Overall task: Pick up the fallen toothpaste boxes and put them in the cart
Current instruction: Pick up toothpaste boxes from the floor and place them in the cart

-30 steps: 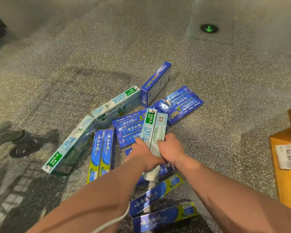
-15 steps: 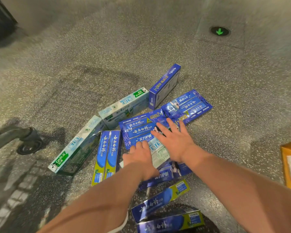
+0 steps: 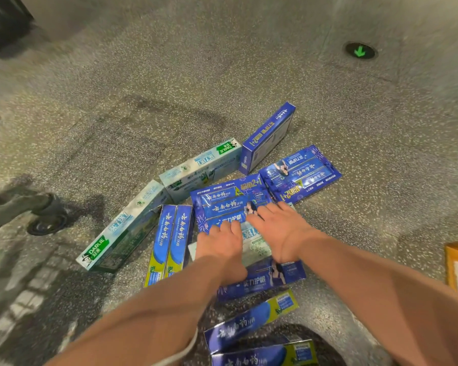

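Toothpaste boxes lie all over the floor (image 3: 222,75) in the middle and bottom of the frame, and none of them is in a cart yet. A big blue pack (image 3: 228,204) sits in the middle. Another blue pack (image 3: 300,174) lies just to its right, and a blue box (image 3: 267,136) stands on its edge above them. Two white and green boxes (image 3: 198,170) (image 3: 124,225) lie to the left, touching each other. A pair of blue and yellow boxes (image 3: 169,244) lies beside the big pack. More blue boxes (image 3: 251,320) wait at the bottom of the frame.

Both hands are down on the pile. The left hand (image 3: 220,247) has its fingers curled at the near edge of the big blue pack, but I cannot tell if it grips anything. The right hand (image 3: 278,228) is flat and spread, resting on a pale box (image 3: 254,240) and the big pack. It holds nothing.

A gray wheel (image 3: 46,220) at the left edge of the frame may be part of the cart, but the basket is out of sight. So almost all the work seems left to do. Every box I can see must be lifted and carried over.
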Tool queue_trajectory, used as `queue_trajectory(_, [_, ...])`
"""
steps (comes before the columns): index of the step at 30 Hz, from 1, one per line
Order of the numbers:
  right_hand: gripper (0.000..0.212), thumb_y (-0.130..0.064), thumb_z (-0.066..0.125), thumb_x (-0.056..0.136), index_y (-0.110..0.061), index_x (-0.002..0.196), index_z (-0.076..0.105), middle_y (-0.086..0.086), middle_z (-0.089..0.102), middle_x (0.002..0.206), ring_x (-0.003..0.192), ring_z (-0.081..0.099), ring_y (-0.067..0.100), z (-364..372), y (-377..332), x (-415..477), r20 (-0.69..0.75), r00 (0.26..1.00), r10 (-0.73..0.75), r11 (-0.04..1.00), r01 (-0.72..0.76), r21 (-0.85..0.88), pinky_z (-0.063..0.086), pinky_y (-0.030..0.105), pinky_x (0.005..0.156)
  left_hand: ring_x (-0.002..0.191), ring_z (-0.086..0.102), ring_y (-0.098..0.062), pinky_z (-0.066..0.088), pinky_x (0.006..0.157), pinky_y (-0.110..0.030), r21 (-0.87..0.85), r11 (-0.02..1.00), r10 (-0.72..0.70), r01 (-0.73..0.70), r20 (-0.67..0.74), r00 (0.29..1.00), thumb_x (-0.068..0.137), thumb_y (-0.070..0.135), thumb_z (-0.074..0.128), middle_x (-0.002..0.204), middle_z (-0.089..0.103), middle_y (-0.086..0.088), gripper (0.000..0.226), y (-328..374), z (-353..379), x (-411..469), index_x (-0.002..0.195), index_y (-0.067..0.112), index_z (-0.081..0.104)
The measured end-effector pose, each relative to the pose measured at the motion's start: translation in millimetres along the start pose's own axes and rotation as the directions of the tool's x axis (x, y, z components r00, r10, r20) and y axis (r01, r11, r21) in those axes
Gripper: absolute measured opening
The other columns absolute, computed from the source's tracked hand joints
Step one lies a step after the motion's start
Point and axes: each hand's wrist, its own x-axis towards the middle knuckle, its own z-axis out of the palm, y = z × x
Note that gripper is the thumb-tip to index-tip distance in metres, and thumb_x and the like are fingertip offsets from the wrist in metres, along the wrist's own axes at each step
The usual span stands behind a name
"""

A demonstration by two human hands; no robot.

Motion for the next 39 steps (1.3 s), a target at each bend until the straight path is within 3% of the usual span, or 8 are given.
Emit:
queue_trajectory(5, [0.095,-0.040,0.080,0.072,-0.023,0.148,0.023,0.002,0.043,0.132,0.127,0.041,0.026,-74,-1,-47,-0.027,0.998,0.049,0.997,-0.047,0.068,0.031,0.046,0.108,0.117,0.049,-0.029,0.044,0.096,-0.048,0.069,0.995,0.074,-0.072,-0.026,0.997,0.074,0.046,0.074,0.124,0.045,-0.005,0.079,-13,-78,-51,0.134,0.017,0.030])
queue_trajectory(9, [0.083,-0.030,0.078,0.069,-0.020,0.137,0.032,0.005,0.045,0.123,0.119,0.046,0.028,-179,-12,-116,-0.055,0.998,0.027,0.994,-0.021,0.106,0.035,0.046,0.101,0.119,0.049,-0.031,0.043,0.095,-0.049,0.089,0.991,0.098,-0.095,-0.028,0.995,0.074,0.052,0.076,0.127,0.046,-0.007,0.082,-23,-172,-140,0.133,0.016,0.030])
queue_trajectory(11, [0.081,-0.030,0.080,0.063,-0.020,0.131,0.036,0.005,0.049,0.116,0.113,0.053,0.028,-242,-20,-154,-0.083,0.996,0.015,0.997,-0.008,0.082,0.037,0.045,0.098,0.123,0.049,-0.031,0.044,0.098,-0.051,0.074,0.994,0.089,-0.086,-0.046,0.995,0.072,0.057,0.077,0.130,0.046,-0.006,0.087,-28,-224,-194,0.133,0.016,0.030])
queue_trajectory(16, [0.080,-0.053,0.076,0.063,-0.021,0.125,0.036,0.004,0.049,0.114,0.107,0.055,0.028,-429,-39,-258,-0.160,0.985,-0.060,0.996,0.071,0.063,0.042,0.044,0.093,0.121,0.051,-0.030,0.043,0.093,-0.047,0.039,0.997,0.075,-0.070,-0.131,0.988,0.070,0.066,0.075,0.131,0.046,-0.005,0.090,-53,-369,-338,0.132,0.018,0.032])
queue_trajectory(24, [0.070,-0.044,0.070,0.065,-0.021,0.125,0.041,0.001,0.054,0.119,0.112,0.055,0.027,-693,-102,-352,-0.272,0.944,-0.189,0.982,0.178,-0.064,0.045,0.045,0.094,0.111,0.059,-0.029,0.048,0.086,-0.044,0.016,1.000,0.000,0.005,-0.299,0.954,0.071,0.061,0.075,0.121,0.052,-0.003,0.075,-135,-569,-539,0.121,0.019,0.038])
queue_trajectory(31, [0.077,-0.068,0.066,0.067,-0.022,0.123,0.043,0.001,0.056,0.119,0.112,0.057,0.026,-823,-206,-350,-0.406,0.886,-0.225,0.972,0.174,-0.159,0.043,0.045,0.090,0.115,0.059,-0.028,0.046,0.084,-0.038,0.030,0.996,-0.061,0.082,-0.429,0.901,0.070,0.049,0.081,0.126,0.054,-0.003,0.078,-250,-629,-645,0.129,0.018,0.040])
queue_trajectory(39, [0.074,-0.046,0.071,0.063,-0.022,0.126,0.040,0.001,0.052,0.122,0.115,0.053,0.025,-902,-342,-308,-0.443,0.874,-0.201,0.978,0.150,-0.147,0.042,0.044,0.093,0.117,0.058,-0.028,0.050,0.097,-0.042,0.026,0.993,-0.092,0.117,-0.457,0.885,0.062,0.064,0.080,0.126,0.053,-0.003,0.090,-399,-627,-712,0.131,0.021,0.040])
